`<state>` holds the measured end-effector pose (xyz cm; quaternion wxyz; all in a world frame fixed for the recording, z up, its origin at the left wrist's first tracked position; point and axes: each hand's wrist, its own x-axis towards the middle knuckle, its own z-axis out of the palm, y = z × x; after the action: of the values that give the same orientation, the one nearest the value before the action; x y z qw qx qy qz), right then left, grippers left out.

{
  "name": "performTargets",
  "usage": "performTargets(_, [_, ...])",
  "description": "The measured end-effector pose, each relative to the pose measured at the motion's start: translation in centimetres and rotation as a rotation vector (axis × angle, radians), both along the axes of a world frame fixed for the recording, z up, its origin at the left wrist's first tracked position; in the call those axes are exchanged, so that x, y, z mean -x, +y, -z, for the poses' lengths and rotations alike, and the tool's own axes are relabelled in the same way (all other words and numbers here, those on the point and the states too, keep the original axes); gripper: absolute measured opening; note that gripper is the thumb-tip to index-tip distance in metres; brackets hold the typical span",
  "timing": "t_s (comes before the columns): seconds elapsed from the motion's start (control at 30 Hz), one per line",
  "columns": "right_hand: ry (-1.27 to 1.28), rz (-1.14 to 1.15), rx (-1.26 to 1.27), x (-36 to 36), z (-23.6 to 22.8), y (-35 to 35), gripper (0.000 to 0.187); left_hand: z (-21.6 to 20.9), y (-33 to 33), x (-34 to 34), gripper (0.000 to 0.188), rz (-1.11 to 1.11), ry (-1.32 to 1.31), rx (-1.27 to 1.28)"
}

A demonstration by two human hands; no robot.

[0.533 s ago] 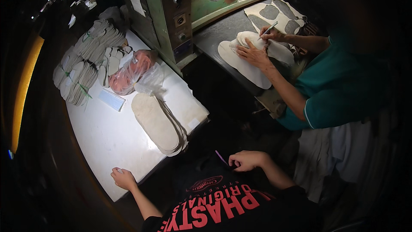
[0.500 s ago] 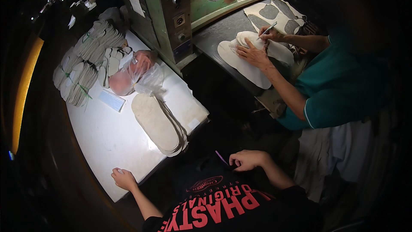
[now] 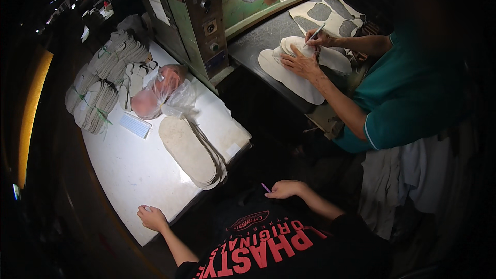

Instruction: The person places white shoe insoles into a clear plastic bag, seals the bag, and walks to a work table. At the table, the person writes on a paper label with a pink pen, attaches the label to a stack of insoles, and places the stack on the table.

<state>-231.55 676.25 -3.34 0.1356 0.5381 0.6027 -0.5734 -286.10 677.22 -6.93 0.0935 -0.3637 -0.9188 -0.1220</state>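
Observation:
My left hand [image 3: 151,218] is closed at the near left edge of the white table [image 3: 124,175]. Something small and pale shows at its fingers, too small to make out. In front of my black shirt, my right hand [image 3: 285,189] is closed on a thin purple pen-like stick [image 3: 266,187], most of it hidden. A stack of long, pale sole-shaped pieces [image 3: 187,150] lies near the table's right edge, apart from both hands. Behind it is a clear plastic bag [image 3: 178,101] with reddish round contents. A blue-and-white printed slip [image 3: 135,125] lies beside the bag.
Tied bundles of grey sole-shaped pieces [image 3: 96,104] fill the table's far left. A green machine [image 3: 199,26] stands behind. To the right, a co-worker in a teal shirt [image 3: 413,103] marks pale pieces [image 3: 289,67] with a pen [image 3: 315,33] on a dark bench.
My right hand has shifted slightly left, and less of the purple stick shows. The co-worker's pen hand has moved a little. My left hand stays at the table edge.

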Motion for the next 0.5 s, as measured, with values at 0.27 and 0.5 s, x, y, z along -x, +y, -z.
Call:
performTargets(0.27, [0.104,-0.007,0.079,-0.7,3.5,1.2,0.05,0.0,-0.2,0.0,0.024,0.016,0.017,0.006])
performTargets(0.5, [-0.253,0.225,-0.23,1.3,3.2,0.9,0.044,-0.2,-0.1,-0.1,0.024,0.01,0.013,0.001])
